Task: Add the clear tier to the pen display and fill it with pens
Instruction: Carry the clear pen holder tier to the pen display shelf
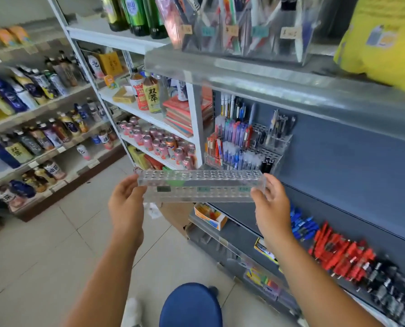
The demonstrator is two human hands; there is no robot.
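— Where is the clear tier (200, 185)?
— We hold it level in the air by its ends. Our left hand (126, 201) grips the left end and our right hand (271, 204) grips the right end.
— And the pen display (248, 142)?
— Just beyond the tier, against the grey back panel (338, 161), with pens standing in its rows.
— Any loose pens?
— Blue pens (302, 226), red pens (340, 256) and black pens (390, 293) lie on the shelf (241, 232) to our right.

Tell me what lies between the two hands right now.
The clear tier spans the gap: the left hand grips one end, the right hand the other. The head view shows it, empty of pens.
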